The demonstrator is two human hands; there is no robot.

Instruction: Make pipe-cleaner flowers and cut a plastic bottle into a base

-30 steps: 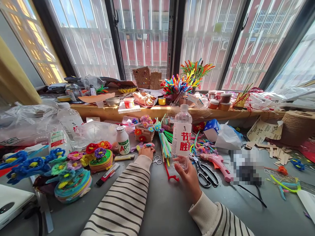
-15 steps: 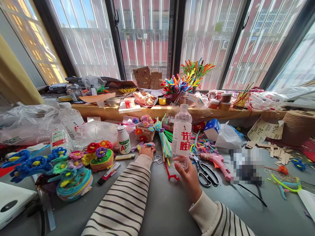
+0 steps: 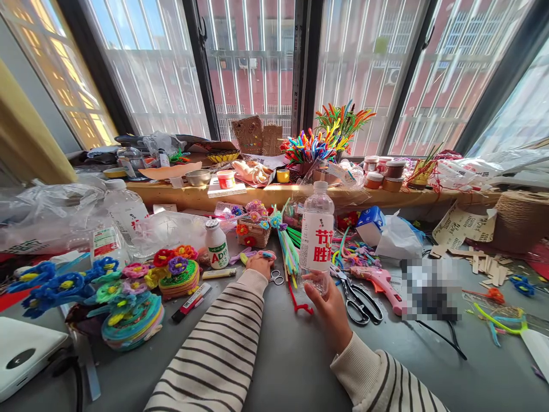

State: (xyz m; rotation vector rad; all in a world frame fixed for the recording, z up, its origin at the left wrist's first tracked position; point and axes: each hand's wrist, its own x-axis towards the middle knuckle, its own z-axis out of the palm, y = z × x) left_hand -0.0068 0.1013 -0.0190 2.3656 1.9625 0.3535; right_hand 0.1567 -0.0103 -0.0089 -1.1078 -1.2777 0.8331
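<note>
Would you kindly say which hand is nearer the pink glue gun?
The right hand, just across the large scissors from the pink glue gun; the left hand is farther left.

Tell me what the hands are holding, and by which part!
The right hand holds the clear bottle near its bottom, below the label. I can't tell whether the left hand holds anything.

Your right hand [image 3: 329, 312] holds a clear bottle [image 3: 317, 237] upright; your left hand [image 3: 259, 264] is just beside small scissors [image 3: 277, 278].
</note>
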